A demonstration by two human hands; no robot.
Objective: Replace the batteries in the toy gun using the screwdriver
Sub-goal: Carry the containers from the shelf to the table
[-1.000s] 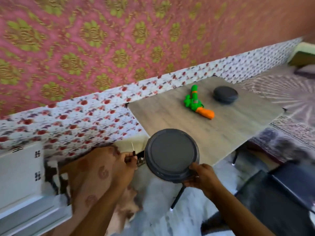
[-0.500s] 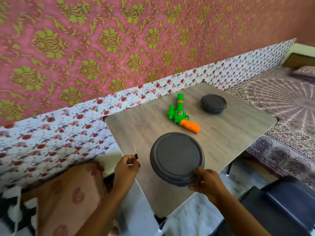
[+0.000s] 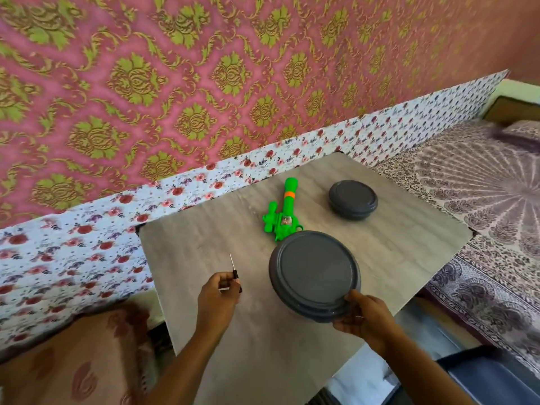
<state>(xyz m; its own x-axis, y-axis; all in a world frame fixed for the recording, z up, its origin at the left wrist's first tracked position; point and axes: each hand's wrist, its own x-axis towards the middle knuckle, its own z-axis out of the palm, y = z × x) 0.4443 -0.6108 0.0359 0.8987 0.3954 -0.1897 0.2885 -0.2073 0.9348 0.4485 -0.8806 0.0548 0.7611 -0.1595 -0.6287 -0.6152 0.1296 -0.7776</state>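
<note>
A green toy gun (image 3: pixel 283 215) with an orange band lies on the wooden table (image 3: pixel 204 247), its barrel pointing at the wall. Its grip end is hidden behind a round grey lidded container (image 3: pixel 314 273) that my right hand (image 3: pixel 365 318) holds by the near rim above the table. My left hand (image 3: pixel 218 296) grips a small black-handled screwdriver (image 3: pixel 233 271), thin shaft pointing up, over the table's left part. No batteries are visible.
A second grey lidded container (image 3: pixel 352 199) stands on the table behind the gun. A floral-papered wall (image 3: pixel 204 83) runs along the table's far side. A patterned bed (image 3: pixel 482 200) lies to the right, a brown cushion (image 3: pixel 73 361) at lower left.
My view has swung toward the table. Both hands have moved in over it: the container now covers the gun's orange grip and the screwdriver is above the tabletop.
</note>
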